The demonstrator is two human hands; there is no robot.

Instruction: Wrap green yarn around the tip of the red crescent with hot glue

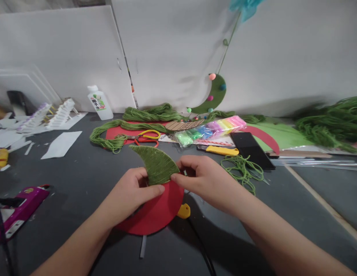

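Between my hands is a red crescent-shaped board (155, 212) whose upper tip is wrapped in green yarn (159, 165). My left hand (132, 193) pinches it from the left, with the thumb on the red face just below the yarn and the fingers behind. From the right, my right hand (205, 178) pinches the edge where yarn meets red, thumb in front. Partly hidden under the board are a yellow piece (184, 211) near a black cord and a clear stick (143, 246) that juts out towards me.
Behind lie red-handled and yellow-handled scissors (144, 137), a yellow utility knife (222, 150), a bag of coloured pompoms (211, 130) and a black phone-like slab (252, 149). Loose green yarn (243, 170) lies right. A white bottle (100, 103) stands back left; a purple device (21, 211) lies left.
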